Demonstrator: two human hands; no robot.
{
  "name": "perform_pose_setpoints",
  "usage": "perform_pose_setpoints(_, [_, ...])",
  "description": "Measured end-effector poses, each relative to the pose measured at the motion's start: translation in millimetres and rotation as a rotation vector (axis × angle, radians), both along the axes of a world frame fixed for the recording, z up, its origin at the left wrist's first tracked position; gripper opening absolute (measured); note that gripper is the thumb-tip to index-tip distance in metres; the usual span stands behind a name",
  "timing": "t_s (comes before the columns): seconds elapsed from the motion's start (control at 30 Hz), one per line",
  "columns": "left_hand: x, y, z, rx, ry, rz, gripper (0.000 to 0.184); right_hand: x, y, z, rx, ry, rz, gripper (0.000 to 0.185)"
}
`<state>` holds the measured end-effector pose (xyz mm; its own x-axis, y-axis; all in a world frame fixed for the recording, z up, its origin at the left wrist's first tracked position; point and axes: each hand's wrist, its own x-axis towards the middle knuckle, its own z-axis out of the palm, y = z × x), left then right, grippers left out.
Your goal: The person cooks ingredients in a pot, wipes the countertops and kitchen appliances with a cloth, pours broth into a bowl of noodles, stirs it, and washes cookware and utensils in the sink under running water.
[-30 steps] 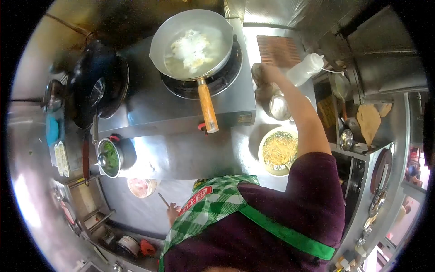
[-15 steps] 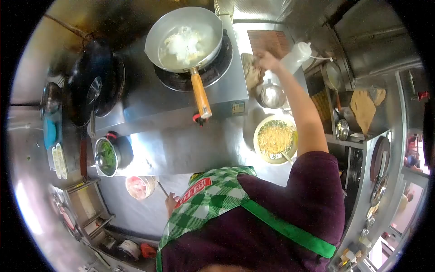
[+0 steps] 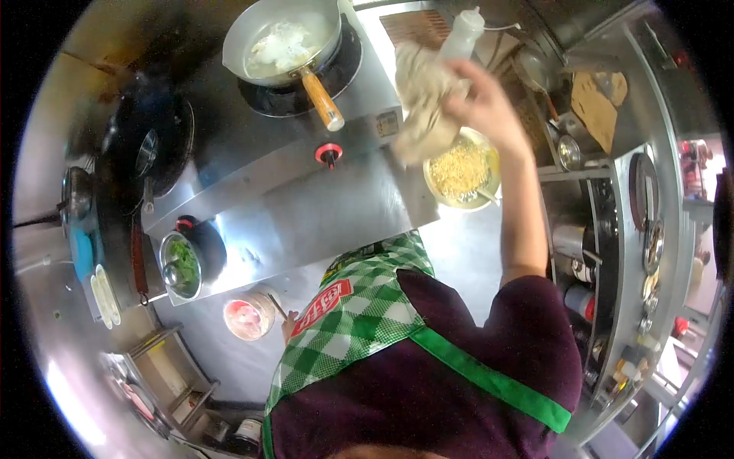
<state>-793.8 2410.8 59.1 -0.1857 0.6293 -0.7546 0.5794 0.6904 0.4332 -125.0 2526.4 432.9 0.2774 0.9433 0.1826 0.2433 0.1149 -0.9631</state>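
Observation:
My right hand (image 3: 489, 107) grips a crumpled beige-grey cloth (image 3: 428, 99), which hangs over the counter beside the stove, blurred by motion. Just below the cloth is a pale bowl (image 3: 495, 145) of yellowish chopped food (image 3: 459, 172) with a spoon handle sticking out. Partly hidden by the apron, my left hand (image 3: 290, 325) is closed on a thin dark stick (image 3: 277, 307). Beside that stick is a round container (image 3: 266, 320) with pink contents. A frying pan (image 3: 229, 57) with a wooden handle (image 3: 323, 101) sits on the burner, a whitish egg-like mass (image 3: 281, 47) in its liquid.
A translucent squeeze bottle (image 3: 463, 34) stands behind the cloth. On the left are a dark wok (image 3: 126, 153) with a ladle (image 3: 147, 153) and a metal pot (image 3: 200, 268) of greens. A red-ringed stove knob (image 3: 329, 154) projects from the front panel. Shelves (image 3: 585, 174) line the right.
My right hand has lifted the cloth from the counter beside the stove and brought it nearer, toward the bowl. The whole view has shifted. My left hand still holds the stick.

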Motion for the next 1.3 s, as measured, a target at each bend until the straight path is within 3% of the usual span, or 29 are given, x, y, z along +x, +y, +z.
perform_pose_setpoints(0.07, [-28.8, -0.3, -18.5, 0.093, -0.021, -0.096, 0.049, -62.9, -30.9, -4.4, -0.157, -0.284, -0.091, 0.047])
perform_pose_setpoints(0.13, [-51.6, -4.6, -20.6, 0.092, -0.042, -0.128, 0.048, -110.8, -43.0, -66.1, -0.217, -0.49, -0.069, 0.047])
perform_pose_setpoints(0.2, [-67.4, -4.7, -17.7, 0.011, -0.063, -0.099, 0.047, -163.5, -41.4, -140.3, -0.52, -0.511, -0.11, 0.054])
perform_pose_setpoints(0.27, [-84.1, -3.4, -21.3, -0.073, -0.08, -0.081, 0.046, -215.3, -39.4, -207.9, -0.523, -0.735, -0.15, 0.051])
perform_pose_setpoints(0.37, [-86.3, 11.3, -11.3, -0.175, -0.048, -0.044, 0.046, -249.2, -32.8, -235.7, -0.37, -0.867, -0.333, 0.045])
perform_pose_setpoints(0.4, [-96.3, 9.6, -19.2, -0.175, -0.197, 0.093, 0.045, -239.1, -34.1, -241.5, -0.322, -0.912, -0.331, 0.043])
perform_pose_setpoints(0.43, [-93.0, 17.8, -12.9, -0.129, -0.191, -0.002, 0.044, -224.6, -36.7, -248.3, -0.284, -0.952, -0.325, 0.041])
perform_pose_setpoints(0.53, [-70.0, 25.0, 55.7, -0.253, -0.148, 0.092, 0.041, -198.6, -64.6, -263.1, -0.245, -0.939, -0.339, 0.037])
perform_pose_setpoints(0.67, [-19.4, 24.2, 123.9, -0.134, -0.093, 0.141, 0.04, -164.3, -111.8, -260.6, -0.228, -0.936, -0.396, 0.037])
perform_pose_setpoints(0.7, [-28.8, 18.3, 108.7, -0.166, -0.075, 0.21, 0.041, -154.6, -129.2, -256.5, -0.222, -0.952, -0.403, 0.038])
perform_pose_setpoints(0.87, [-57.5, -16.0, 18.9, -0.111, -0.105, -0.07, 0.04, -95.6, -213.2, -260.3, -0.354, -1.078, -0.374, 0.042])
perform_pose_setpoints(0.97, [-31.7, -26.0, 2.6, -0.082, -0.083, -0.265, 0.039, -45.7, -261.4, -262.6, -0.457, -0.875, -0.678, 0.045])
perform_pose_setpoints(1.0, [-16.1, -25.4, 4.2, -0.072, -0.089, -0.308, 0.039, -28.9, -273.5, -263.0, -0.543, -0.759, -0.806, 0.046])
perform_pose_setpoints(1.1, [36.2, -18.5, 21.5, -0.038, -0.111, -0.393, 0.039, 18.2, -283.1, -240.2, -0.474, -0.71, -0.948, 0.049])
perform_pose_setpoints(1.17, [69.2, -10.5, 37.2, -0.017, -0.135, -0.383, 0.039, 38.2, -266.9, -214.1, -0.37, -0.651, -0.817, 0.051])
perform_pose_setpoints(1.2, [88.8, -6.4, 51.2, -0.041, -0.159, -0.267, 0.039, 47.0, -255.2, -210.5, -0.314, -0.619, -0.756, 0.052])
perform_pose_setpoints(1.27, [125.0, 1.3, 75.7, -0.105, -0.208, 0.034, 0.038, 66.1, -231.9, -227.5, -0.426, -0.865, -0.562, 0.055])
perform_pose_setpoints(1.3, [146.0, 2.9, 94.2, -0.058, -0.193, 0.009, 0.039, 76.5, -222.5, -248.2, -0.53, -0.927, -0.492, 0.053])
